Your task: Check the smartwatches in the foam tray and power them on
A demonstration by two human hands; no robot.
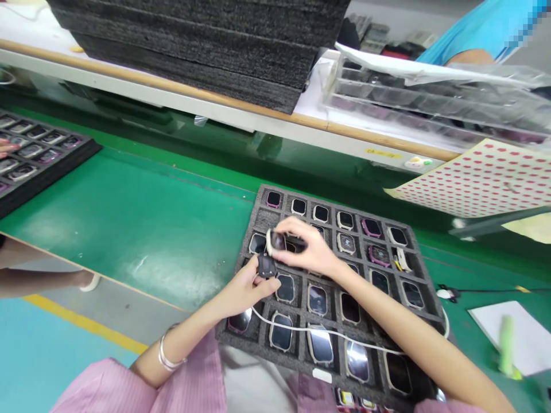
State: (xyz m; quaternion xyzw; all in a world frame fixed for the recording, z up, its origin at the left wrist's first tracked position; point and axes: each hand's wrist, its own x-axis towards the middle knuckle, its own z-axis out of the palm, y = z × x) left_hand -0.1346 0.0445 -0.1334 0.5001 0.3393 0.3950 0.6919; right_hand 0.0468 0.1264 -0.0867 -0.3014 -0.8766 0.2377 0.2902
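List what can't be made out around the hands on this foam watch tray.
Head view:
Face of the pale-framed smartwatch in the right hand: covered by that hand's fingers.
Underside of the small black square watch in the left hand: hidden by that hand.
Pockets of the grey foam tray under both hands: hidden by them.
One end of the thin white cable: lost beneath the hands.
Pale green stick-shaped object, lower right: blurred.

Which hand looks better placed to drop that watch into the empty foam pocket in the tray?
Probably the right hand: it already holds the smartwatch close to the empty pocket, while the left hand is busy gripping a small black device.
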